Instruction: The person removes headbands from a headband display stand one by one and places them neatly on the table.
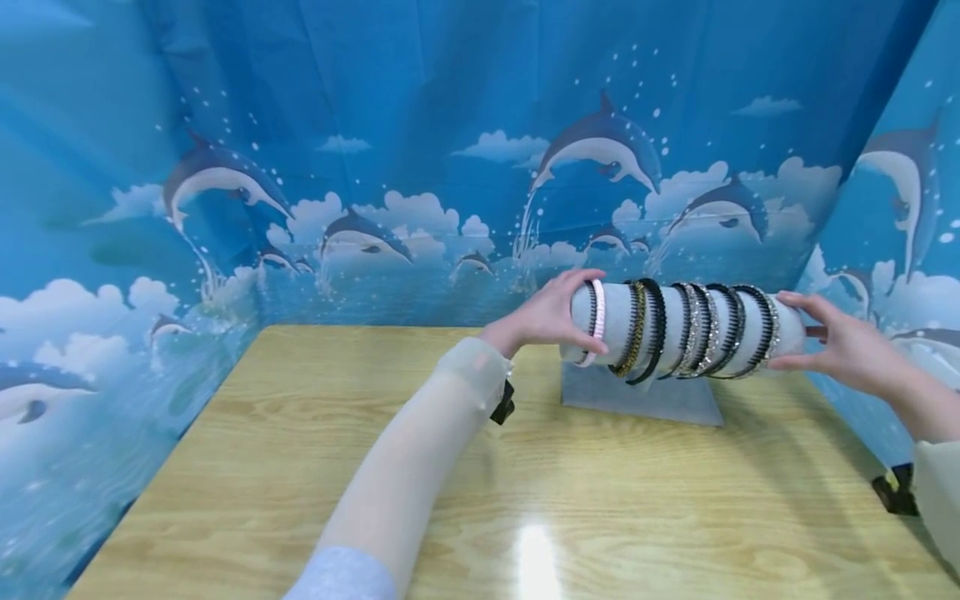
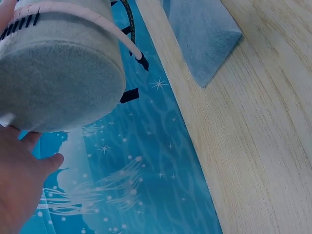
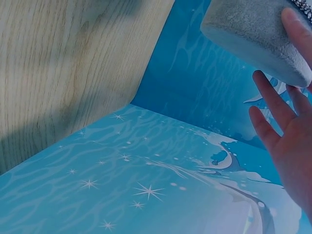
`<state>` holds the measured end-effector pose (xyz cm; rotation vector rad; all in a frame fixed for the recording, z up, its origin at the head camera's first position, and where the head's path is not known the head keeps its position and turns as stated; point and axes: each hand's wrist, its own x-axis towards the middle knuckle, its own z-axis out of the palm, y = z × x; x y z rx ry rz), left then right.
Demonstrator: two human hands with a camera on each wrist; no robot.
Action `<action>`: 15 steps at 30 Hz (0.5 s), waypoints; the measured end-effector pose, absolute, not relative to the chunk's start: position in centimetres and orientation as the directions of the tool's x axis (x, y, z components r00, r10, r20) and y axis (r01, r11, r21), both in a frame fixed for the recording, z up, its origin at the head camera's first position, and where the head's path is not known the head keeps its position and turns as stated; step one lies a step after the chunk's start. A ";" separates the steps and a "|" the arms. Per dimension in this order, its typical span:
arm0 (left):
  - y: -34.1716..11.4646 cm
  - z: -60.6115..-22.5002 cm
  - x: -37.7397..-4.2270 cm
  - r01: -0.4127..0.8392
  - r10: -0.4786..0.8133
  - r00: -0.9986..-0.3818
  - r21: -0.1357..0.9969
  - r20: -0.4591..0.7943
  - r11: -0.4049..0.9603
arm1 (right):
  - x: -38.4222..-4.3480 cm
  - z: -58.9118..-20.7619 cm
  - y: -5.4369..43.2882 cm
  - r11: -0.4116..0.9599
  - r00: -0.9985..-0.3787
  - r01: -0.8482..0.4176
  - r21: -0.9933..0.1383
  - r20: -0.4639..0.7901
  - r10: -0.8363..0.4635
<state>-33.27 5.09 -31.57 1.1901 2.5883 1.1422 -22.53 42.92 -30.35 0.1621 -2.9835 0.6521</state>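
A grey plush headband display stand (image 1: 617, 321) lies sideways across the right part of the table, its padded roll above a flat grey base (image 1: 641, 400). My left hand (image 1: 546, 315) grips the roll's left end, fingertips on top and thumb low in front, beside a pink headband (image 1: 598, 312). Further along sit a gold headband (image 1: 637, 329), a plain black headband (image 1: 658, 333) and several dark headbands with sparkling stones (image 1: 708, 329). My right hand (image 1: 858, 346) holds the right end between thumb and fingers; some of its fingers (image 3: 273, 100) spread apart in the right wrist view.
The wooden table (image 1: 337, 467) reaches back to a blue curtain (image 1: 420, 183) printed with dolphins, which also hangs along the left and right sides. A dark wrist strap (image 1: 504, 403) sits on my left sleeve, another strap (image 1: 896, 490) on the right.
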 end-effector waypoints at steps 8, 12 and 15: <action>4.7 -31.7 -33.4 0.629 0.668 -0.706 0.641 0.235 0.439 | -22.3 -30.3 42.9 0.883 -0.990 -0.136 -0.450 0.102 -0.100; 4.5 -32.2 -33.5 0.624 0.649 -0.721 0.636 0.244 0.454 | -22.2 -30.0 43.0 0.881 -0.991 -0.128 -0.455 0.085 -0.100; 4.3 -32.5 -33.4 0.618 0.636 -0.731 0.636 0.248 0.462 | -22.1 -29.8 43.0 0.881 -0.992 -0.124 -0.456 0.076 -0.101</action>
